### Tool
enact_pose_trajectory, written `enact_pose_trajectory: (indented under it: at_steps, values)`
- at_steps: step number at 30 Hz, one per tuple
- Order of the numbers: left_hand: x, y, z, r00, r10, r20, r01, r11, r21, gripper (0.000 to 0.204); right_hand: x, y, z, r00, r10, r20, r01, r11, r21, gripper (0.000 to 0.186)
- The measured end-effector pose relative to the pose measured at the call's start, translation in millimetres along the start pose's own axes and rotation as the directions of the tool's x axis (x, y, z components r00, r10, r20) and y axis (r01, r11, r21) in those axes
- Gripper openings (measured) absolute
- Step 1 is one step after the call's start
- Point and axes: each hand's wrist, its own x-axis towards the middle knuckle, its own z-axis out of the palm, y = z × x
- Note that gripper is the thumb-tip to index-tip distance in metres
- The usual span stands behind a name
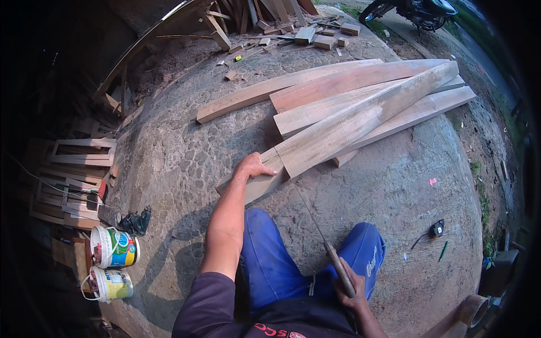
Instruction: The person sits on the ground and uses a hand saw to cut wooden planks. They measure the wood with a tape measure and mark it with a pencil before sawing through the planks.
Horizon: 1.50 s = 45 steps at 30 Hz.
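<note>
My left hand (252,168) grips the near end of a long pale board (360,118), thumb across the top, just left of a dark cut line. My right hand (350,287) is closed round the long handle of a saw (332,253), held low over my right thigh; its thin blade reaches up toward the cut, at the board's lower edge. More planks lie fanned out beneath and behind this board, among them a reddish one (315,90) and a separate narrower one (236,107).
Wood scraps (304,36) are heaped at the back, a motorbike (425,14) beyond. Wooden frames (84,160) and two buckets (115,248) (111,284) stand left. A tape measure (437,228) and a green pencil (443,250) lie right on the concrete (411,186).
</note>
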Motion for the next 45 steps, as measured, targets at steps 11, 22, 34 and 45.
enact_pose_trajectory:
  at_steps: [11, 22, 34, 45]
  values:
    - [-41, 25, 22, 0.976, -0.060, -0.208, 0.088, 0.987, 0.132, 0.077, 230, 30, 105, 1.000, -0.006, 0.006, 0.007, 0.999, -0.047, 0.068]
    - [-21, 3, 31, 0.973, 0.016, -0.229, 0.031, 0.979, 0.200, 0.092, 133, 0, 51, 0.999, 0.035, 0.000, -0.035, 0.999, -0.030, 0.071]
    - [2, -5, 10, 0.999, -0.036, -0.033, 0.037, 0.999, 0.024, 0.092, -42, -3, -18, 0.999, -0.006, 0.039, 0.005, 0.999, 0.035, 0.075]
    - [-22, 10, 15, 0.985, -0.041, -0.165, 0.060, 0.991, 0.116, 0.096, 126, 28, 59, 0.998, -0.056, 0.010, 0.055, 0.998, 0.040, 0.072]
